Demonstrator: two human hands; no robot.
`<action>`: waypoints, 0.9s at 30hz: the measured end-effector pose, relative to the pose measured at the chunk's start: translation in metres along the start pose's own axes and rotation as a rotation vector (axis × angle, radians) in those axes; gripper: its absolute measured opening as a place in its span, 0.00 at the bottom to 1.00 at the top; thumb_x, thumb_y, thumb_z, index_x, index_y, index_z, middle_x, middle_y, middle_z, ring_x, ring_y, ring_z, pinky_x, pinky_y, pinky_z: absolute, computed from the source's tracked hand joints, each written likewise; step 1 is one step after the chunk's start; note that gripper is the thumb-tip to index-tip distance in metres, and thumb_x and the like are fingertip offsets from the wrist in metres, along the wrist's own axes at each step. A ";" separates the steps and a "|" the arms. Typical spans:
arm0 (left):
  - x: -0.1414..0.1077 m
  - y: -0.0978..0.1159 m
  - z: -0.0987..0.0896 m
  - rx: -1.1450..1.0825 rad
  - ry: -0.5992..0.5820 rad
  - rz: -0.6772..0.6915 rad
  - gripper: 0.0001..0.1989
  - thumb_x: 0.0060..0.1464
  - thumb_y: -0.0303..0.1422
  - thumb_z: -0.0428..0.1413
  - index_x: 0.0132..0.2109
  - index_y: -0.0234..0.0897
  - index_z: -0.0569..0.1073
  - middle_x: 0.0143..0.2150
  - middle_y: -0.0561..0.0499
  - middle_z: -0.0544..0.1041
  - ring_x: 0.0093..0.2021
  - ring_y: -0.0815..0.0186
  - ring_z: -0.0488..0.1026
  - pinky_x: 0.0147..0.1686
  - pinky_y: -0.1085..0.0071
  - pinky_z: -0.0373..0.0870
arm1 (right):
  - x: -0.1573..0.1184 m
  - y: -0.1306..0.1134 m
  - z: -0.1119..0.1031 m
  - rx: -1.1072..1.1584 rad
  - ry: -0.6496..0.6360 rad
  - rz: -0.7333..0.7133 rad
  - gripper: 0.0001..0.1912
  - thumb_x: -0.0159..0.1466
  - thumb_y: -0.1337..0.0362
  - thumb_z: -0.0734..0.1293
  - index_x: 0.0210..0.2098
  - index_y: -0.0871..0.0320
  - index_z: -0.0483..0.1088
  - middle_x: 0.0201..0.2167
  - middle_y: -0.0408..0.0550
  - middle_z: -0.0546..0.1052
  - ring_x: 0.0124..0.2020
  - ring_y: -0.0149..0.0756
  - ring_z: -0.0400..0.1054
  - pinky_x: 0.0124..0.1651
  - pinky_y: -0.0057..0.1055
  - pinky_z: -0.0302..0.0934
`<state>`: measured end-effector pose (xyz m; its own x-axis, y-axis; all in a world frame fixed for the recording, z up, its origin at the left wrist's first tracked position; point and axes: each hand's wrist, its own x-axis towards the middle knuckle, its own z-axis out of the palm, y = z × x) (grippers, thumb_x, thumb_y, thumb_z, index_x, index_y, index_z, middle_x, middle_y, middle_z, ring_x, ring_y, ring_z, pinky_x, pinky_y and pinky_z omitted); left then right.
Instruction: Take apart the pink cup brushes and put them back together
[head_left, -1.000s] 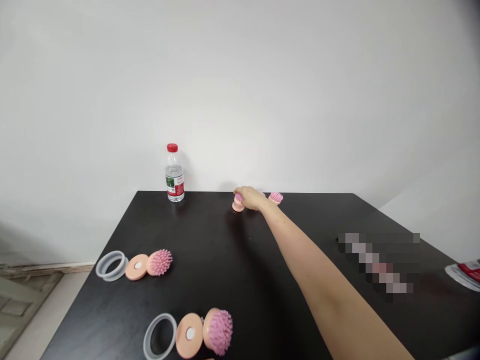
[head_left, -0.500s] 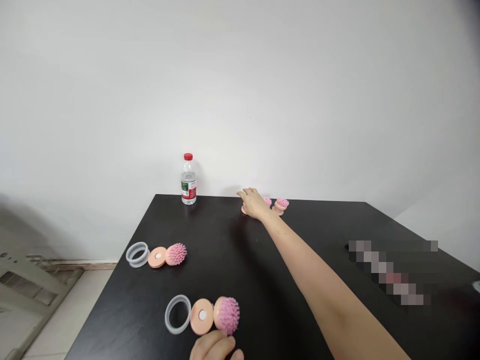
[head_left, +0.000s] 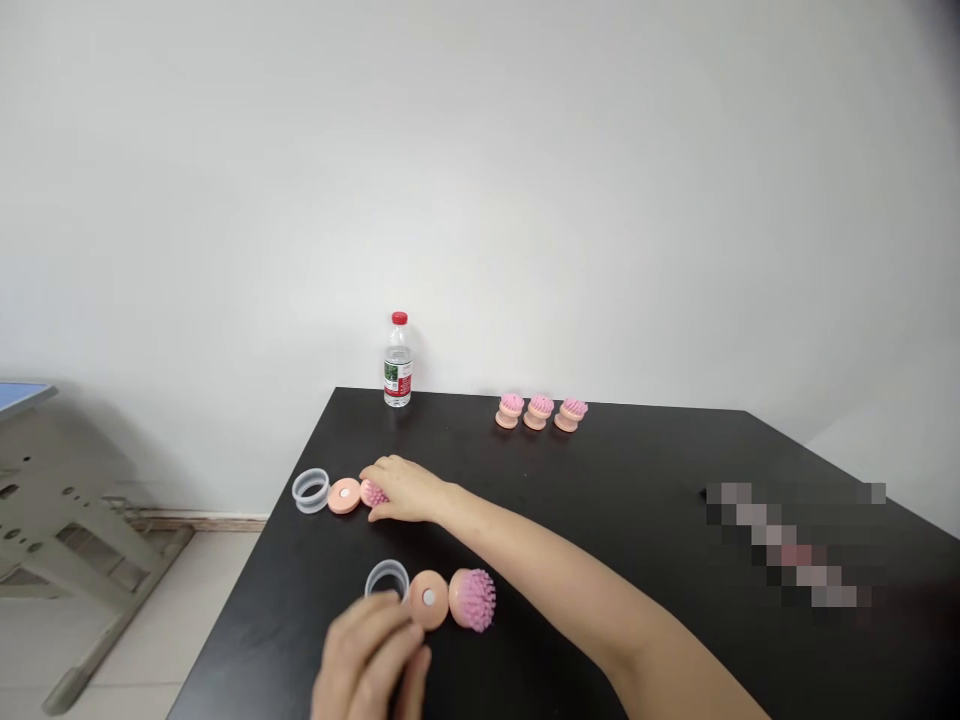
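On my head-camera feed, the person's right hand (head_left: 405, 490) reaches in from the lower right across a black tabletop (head_left: 600, 600). Its fingers (head_left: 386, 470) are close together and lie over a pink bristled brush head (head_left: 373, 492); I cannot tell whether they grip it or only rest on it. That head ends a row running left to right: a clear plastic ring (head_left: 310, 490), then a round peach disc with a white centre (head_left: 344, 495). Below, the left hand (head_left: 367, 655) has its fingers (head_left: 352, 650) curled, partly over a second clear plastic ring (head_left: 386, 580), and I cannot tell if they hold anything. A second round peach disc (head_left: 428, 598) and a second pink bristled brush head (head_left: 472, 600) extend that row rightward, nearer the left hand. Three small assembled peach-and-pink brushes (head_left: 541, 411) stand along the far edge, right of a clear water bottle with a red cap (head_left: 398, 362).
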<state>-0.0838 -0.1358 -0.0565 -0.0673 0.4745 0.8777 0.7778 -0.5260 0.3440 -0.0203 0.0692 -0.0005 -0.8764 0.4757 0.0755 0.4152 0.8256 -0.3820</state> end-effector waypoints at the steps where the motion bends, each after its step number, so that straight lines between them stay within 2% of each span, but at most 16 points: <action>1: 0.012 -0.010 -0.008 0.067 -0.027 0.007 0.15 0.57 0.19 0.59 0.49 0.37 0.74 0.45 0.43 0.79 0.50 0.56 0.76 0.49 0.60 0.74 | 0.000 -0.001 0.002 0.006 0.011 0.008 0.28 0.54 0.67 0.77 0.54 0.55 0.70 0.46 0.52 0.74 0.45 0.47 0.73 0.47 0.41 0.70; 4: 0.046 -0.046 -0.025 0.310 -0.170 0.037 0.14 0.60 0.22 0.56 0.53 0.33 0.73 0.51 0.38 0.78 0.53 0.51 0.72 0.53 0.54 0.71 | -0.010 -0.002 0.003 0.029 0.084 0.056 0.25 0.57 0.71 0.74 0.53 0.57 0.70 0.49 0.54 0.72 0.48 0.47 0.72 0.50 0.43 0.69; 6: 0.064 -0.071 -0.031 0.433 -0.279 -0.010 0.16 0.61 0.24 0.54 0.55 0.31 0.72 0.55 0.36 0.76 0.57 0.47 0.70 0.56 0.50 0.69 | -0.024 -0.004 -0.001 0.052 0.153 0.092 0.24 0.59 0.71 0.72 0.54 0.60 0.69 0.52 0.57 0.69 0.51 0.47 0.70 0.52 0.43 0.68; 7: 0.071 -0.083 -0.031 0.478 -0.350 -0.076 0.15 0.61 0.25 0.53 0.55 0.30 0.72 0.58 0.34 0.74 0.60 0.46 0.68 0.59 0.49 0.67 | -0.033 -0.006 -0.003 0.064 0.186 0.106 0.24 0.59 0.71 0.71 0.55 0.61 0.69 0.52 0.57 0.68 0.52 0.47 0.69 0.54 0.42 0.67; 9: 0.080 -0.106 -0.030 0.567 -0.490 -0.306 0.20 0.60 0.25 0.52 0.59 0.27 0.69 0.65 0.30 0.67 0.65 0.42 0.63 0.62 0.48 0.64 | -0.053 -0.012 -0.009 0.088 0.239 0.120 0.25 0.60 0.71 0.70 0.57 0.60 0.67 0.52 0.55 0.68 0.53 0.45 0.68 0.56 0.40 0.66; 12: 0.084 -0.135 -0.024 0.567 -0.568 -0.432 0.25 0.55 0.25 0.54 0.60 0.23 0.67 0.64 0.24 0.68 0.63 0.39 0.66 0.59 0.46 0.66 | -0.086 -0.022 -0.014 0.175 0.298 0.129 0.27 0.60 0.73 0.68 0.59 0.56 0.67 0.51 0.52 0.68 0.52 0.42 0.68 0.56 0.40 0.66; 16: 0.081 -0.156 -0.018 0.483 -0.610 -0.531 0.21 0.56 0.30 0.53 0.56 0.29 0.69 0.56 0.32 0.76 0.55 0.45 0.75 0.51 0.54 0.73 | -0.119 -0.028 -0.012 0.422 0.379 0.189 0.26 0.58 0.71 0.69 0.56 0.51 0.67 0.52 0.50 0.71 0.52 0.43 0.70 0.54 0.42 0.67; 19: 0.080 -0.157 -0.019 0.424 -0.554 -0.567 0.17 0.58 0.32 0.52 0.53 0.32 0.69 0.50 0.36 0.78 0.52 0.47 0.77 0.49 0.54 0.74 | -0.134 -0.027 -0.009 0.750 0.417 0.289 0.21 0.56 0.70 0.70 0.48 0.54 0.68 0.45 0.47 0.74 0.42 0.39 0.73 0.45 0.37 0.70; 21: 0.082 -0.148 -0.022 0.396 -0.474 -0.558 0.18 0.58 0.32 0.51 0.55 0.33 0.69 0.51 0.37 0.76 0.54 0.48 0.74 0.52 0.53 0.72 | -0.140 -0.028 -0.008 0.955 0.440 0.294 0.16 0.56 0.70 0.70 0.43 0.55 0.67 0.39 0.44 0.74 0.37 0.36 0.73 0.42 0.35 0.69; 24: 0.083 -0.117 -0.026 0.333 -0.368 -0.491 0.22 0.58 0.32 0.52 0.59 0.35 0.68 0.52 0.39 0.70 0.53 0.52 0.74 0.53 0.56 0.72 | -0.149 -0.035 -0.009 1.123 0.494 0.196 0.14 0.57 0.69 0.70 0.43 0.55 0.67 0.37 0.43 0.74 0.35 0.33 0.72 0.43 0.34 0.67; 26: 0.080 -0.087 -0.027 0.185 -0.315 -0.401 0.21 0.59 0.32 0.53 0.59 0.38 0.70 0.52 0.42 0.69 0.48 0.56 0.76 0.49 0.58 0.76 | -0.157 -0.045 -0.010 1.134 0.545 0.110 0.16 0.58 0.68 0.69 0.46 0.54 0.68 0.41 0.46 0.73 0.36 0.33 0.71 0.42 0.34 0.68; 27: 0.076 -0.071 -0.026 0.089 -0.310 -0.343 0.21 0.59 0.32 0.53 0.59 0.40 0.70 0.52 0.42 0.69 0.49 0.56 0.76 0.48 0.59 0.77 | -0.161 -0.051 -0.011 1.099 0.580 0.074 0.17 0.59 0.69 0.69 0.48 0.53 0.68 0.44 0.47 0.72 0.38 0.34 0.71 0.42 0.33 0.68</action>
<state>-0.1604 -0.0806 -0.0057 -0.1509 0.8058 0.5727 0.7948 -0.2455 0.5550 0.1029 -0.0459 0.0169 -0.5063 0.8050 0.3093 -0.2102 0.2327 -0.9496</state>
